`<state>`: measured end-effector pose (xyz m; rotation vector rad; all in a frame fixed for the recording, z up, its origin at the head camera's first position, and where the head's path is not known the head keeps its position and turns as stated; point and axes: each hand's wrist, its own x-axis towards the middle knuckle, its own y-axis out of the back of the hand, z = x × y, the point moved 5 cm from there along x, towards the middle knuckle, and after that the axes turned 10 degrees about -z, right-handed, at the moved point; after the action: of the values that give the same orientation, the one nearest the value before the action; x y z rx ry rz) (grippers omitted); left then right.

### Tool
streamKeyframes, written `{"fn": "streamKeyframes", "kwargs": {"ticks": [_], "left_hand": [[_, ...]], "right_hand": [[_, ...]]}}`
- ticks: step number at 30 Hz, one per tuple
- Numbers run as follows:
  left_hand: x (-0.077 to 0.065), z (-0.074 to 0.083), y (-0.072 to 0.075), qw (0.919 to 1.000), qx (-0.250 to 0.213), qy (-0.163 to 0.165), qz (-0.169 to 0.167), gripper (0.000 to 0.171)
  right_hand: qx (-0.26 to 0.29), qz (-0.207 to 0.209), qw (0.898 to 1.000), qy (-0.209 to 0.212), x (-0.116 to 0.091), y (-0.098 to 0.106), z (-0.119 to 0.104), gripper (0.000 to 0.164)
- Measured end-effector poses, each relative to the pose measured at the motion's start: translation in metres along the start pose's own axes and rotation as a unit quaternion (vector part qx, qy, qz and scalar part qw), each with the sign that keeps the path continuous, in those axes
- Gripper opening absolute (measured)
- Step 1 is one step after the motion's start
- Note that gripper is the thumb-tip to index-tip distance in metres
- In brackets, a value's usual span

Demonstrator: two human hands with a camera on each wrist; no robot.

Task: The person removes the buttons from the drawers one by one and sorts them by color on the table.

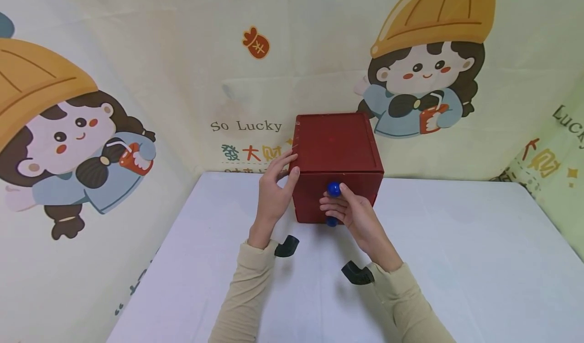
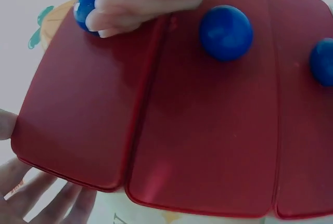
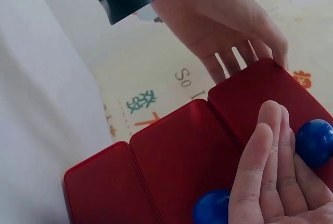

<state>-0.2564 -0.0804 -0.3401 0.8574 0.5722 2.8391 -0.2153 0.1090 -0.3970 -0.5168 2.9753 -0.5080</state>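
A small dark red drawer cabinet point(image 1: 336, 143) stands at the back of the table, its three drawer fronts facing me. Each front carries a round blue knob. My right hand point(image 1: 359, 219) pinches the top knob point(image 1: 334, 189) between thumb and fingers. In the left wrist view, the middle knob point(image 2: 226, 33) and bottom knob point(image 2: 323, 62) are free of the hands. With fairly straight fingers, my left hand point(image 1: 271, 198) rests against the cabinet's upper left side, its thumb at the top front corner. The top drawer's front point(image 2: 78, 115) sits close against the one below.
A white-covered table point(image 1: 456, 241) extends on both sides of the cabinet. Behind it hangs a cream cloth point(image 1: 319, 54) printed with cartoon figures and lettering. Black wrist mounts point(image 1: 286, 246) stick out from both sleeves.
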Motion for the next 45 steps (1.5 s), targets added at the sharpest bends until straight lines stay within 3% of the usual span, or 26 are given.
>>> {"fn": "streamKeyframes", "kwargs": {"ticks": [6,12,15,27,32,37,42,45], "left_hand": [[0.002,0.002,0.001,0.9994,-0.03,0.015,-0.006,0.037],[-0.001,0.032,0.008,0.9987,-0.04,0.024,-0.019,0.037],[-0.001,0.036,0.01,0.9983,-0.044,0.028,-0.026,0.038],[-0.001,0.032,0.012,0.9959,-0.06,0.045,-0.051,0.039],[0.0,0.029,0.013,0.9946,-0.071,0.035,-0.066,0.04],[0.002,0.009,0.009,0.9949,-0.07,0.032,-0.065,0.041],[0.003,0.006,0.009,0.9945,-0.069,0.041,-0.067,0.041],[0.004,-0.004,0.008,0.9947,-0.067,0.041,-0.066,0.042]], "right_hand": [[0.0,-0.003,1.0,0.001,-0.003,-0.001,0.0,0.065],[0.002,-0.006,1.0,0.004,-0.005,0.0,0.001,0.063],[0.004,-0.006,1.0,0.005,-0.005,0.0,0.003,0.063],[-0.009,-0.011,1.0,0.008,-0.013,-0.002,0.004,0.059],[-0.011,-0.014,1.0,0.009,-0.016,-0.003,0.004,0.061],[-0.012,-0.024,1.0,0.012,-0.019,-0.004,0.003,0.063],[-0.01,-0.027,0.999,0.014,-0.022,-0.007,0.003,0.062],[-0.012,-0.026,1.0,0.013,-0.024,-0.008,0.002,0.061]]}}
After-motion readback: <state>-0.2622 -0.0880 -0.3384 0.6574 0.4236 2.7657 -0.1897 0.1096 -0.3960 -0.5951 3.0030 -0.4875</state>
